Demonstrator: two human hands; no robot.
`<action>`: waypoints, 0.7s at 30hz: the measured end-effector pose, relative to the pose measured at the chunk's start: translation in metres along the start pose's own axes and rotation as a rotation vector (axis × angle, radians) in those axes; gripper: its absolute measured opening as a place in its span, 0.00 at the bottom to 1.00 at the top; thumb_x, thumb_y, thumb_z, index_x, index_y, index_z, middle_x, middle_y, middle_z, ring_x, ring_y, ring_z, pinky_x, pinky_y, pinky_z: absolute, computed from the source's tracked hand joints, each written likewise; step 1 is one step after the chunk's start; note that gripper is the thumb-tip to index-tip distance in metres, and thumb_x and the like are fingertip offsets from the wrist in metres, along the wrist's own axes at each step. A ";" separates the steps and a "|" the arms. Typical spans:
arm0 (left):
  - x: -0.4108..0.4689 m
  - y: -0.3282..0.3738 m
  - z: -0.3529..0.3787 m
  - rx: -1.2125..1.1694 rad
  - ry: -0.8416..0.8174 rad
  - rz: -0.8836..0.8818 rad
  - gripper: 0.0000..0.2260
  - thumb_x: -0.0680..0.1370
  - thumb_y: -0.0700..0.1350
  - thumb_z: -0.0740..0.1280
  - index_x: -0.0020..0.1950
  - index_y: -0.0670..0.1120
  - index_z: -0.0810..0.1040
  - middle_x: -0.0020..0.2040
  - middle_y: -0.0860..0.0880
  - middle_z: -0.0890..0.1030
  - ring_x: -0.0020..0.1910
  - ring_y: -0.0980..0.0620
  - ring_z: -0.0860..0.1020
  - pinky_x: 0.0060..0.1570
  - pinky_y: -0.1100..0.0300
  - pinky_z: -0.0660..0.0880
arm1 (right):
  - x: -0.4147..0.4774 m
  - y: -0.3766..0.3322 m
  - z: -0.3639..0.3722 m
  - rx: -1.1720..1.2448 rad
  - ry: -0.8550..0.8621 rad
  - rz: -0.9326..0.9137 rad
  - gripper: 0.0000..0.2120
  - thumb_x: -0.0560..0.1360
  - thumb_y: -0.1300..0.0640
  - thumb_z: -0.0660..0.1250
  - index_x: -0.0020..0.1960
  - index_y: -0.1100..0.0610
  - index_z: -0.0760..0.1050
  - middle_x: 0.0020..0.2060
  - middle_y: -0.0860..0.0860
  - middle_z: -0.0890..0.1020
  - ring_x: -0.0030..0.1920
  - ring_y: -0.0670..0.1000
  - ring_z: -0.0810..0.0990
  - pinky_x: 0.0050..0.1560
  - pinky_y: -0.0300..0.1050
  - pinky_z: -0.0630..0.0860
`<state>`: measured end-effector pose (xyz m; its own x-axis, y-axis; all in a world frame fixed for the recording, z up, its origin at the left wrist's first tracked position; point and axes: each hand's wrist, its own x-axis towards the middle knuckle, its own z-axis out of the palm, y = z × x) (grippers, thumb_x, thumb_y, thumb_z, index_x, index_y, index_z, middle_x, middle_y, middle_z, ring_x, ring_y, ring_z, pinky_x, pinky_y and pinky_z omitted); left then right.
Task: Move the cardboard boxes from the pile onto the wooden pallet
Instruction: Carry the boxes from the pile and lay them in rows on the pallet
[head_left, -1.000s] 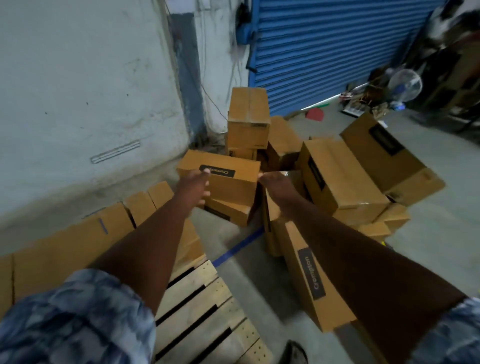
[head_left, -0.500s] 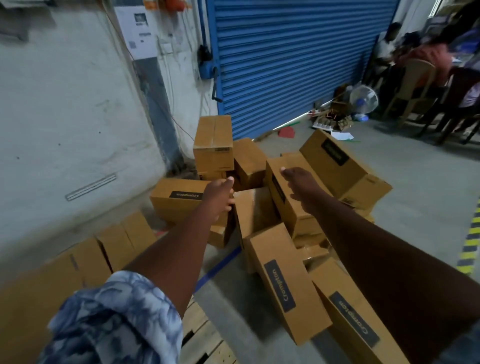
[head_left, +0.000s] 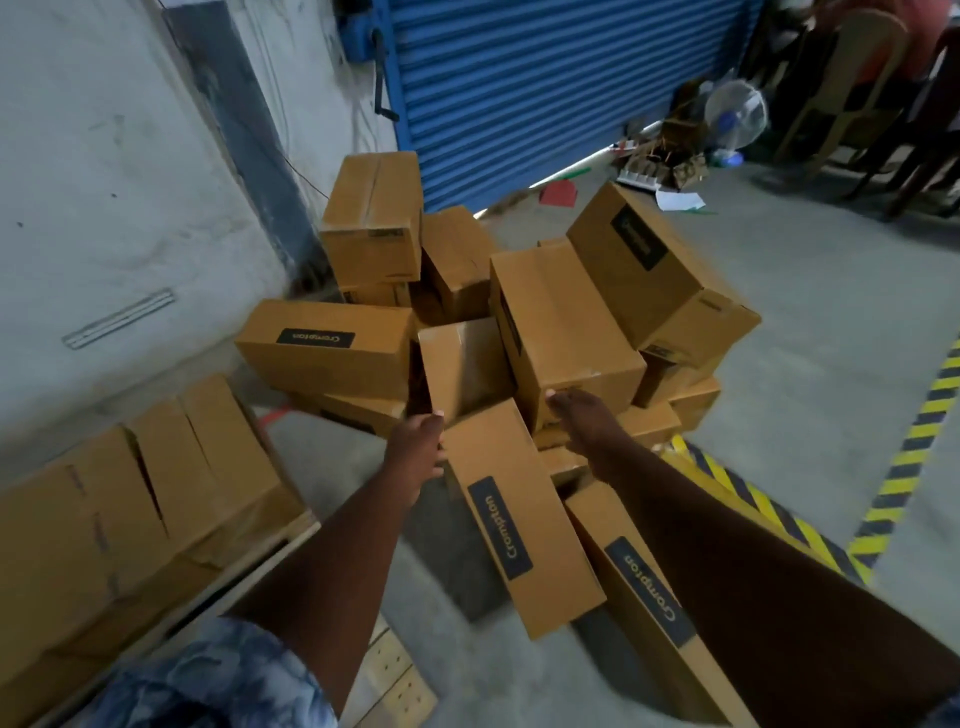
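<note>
Dropping from upper boxes, both hands are closing on leaning box at front of pile: left hand touching far-left corner, right hand reaching far-right edge; finger curl unclear. Lift likely starting; wooden pallet lying near-left, partly loaded.

Two bare forearms emerge from short sleeves of soft fabric printed in a mottled blue, navy and white pattern, the left sleeve largely visible and the right sleeve only a corner sliver.
</note>
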<state>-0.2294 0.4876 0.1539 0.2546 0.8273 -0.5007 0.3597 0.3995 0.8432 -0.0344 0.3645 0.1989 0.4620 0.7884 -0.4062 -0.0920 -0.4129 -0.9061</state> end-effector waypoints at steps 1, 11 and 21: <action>0.009 -0.022 0.009 0.009 -0.005 -0.032 0.11 0.83 0.54 0.61 0.61 0.51 0.74 0.54 0.45 0.79 0.56 0.42 0.80 0.55 0.46 0.78 | 0.006 0.021 -0.002 -0.017 -0.004 0.023 0.13 0.82 0.48 0.62 0.48 0.57 0.76 0.41 0.52 0.79 0.42 0.49 0.78 0.47 0.50 0.75; 0.156 -0.223 0.075 0.120 0.000 -0.116 0.26 0.82 0.56 0.62 0.76 0.45 0.68 0.71 0.40 0.73 0.68 0.40 0.73 0.67 0.41 0.72 | 0.163 0.265 -0.002 -0.182 -0.007 0.227 0.25 0.79 0.43 0.66 0.70 0.56 0.73 0.65 0.52 0.76 0.61 0.52 0.74 0.64 0.52 0.70; 0.243 -0.356 0.114 0.048 -0.094 -0.307 0.31 0.82 0.54 0.61 0.81 0.49 0.53 0.78 0.38 0.63 0.75 0.37 0.65 0.71 0.41 0.65 | 0.290 0.450 0.004 -0.184 -0.026 0.205 0.39 0.61 0.43 0.79 0.67 0.57 0.73 0.57 0.57 0.82 0.57 0.57 0.82 0.58 0.57 0.81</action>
<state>-0.1930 0.5009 -0.2902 0.2085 0.6305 -0.7477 0.4741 0.6035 0.6411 0.0544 0.4088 -0.3269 0.4271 0.6901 -0.5842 -0.0184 -0.6394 -0.7687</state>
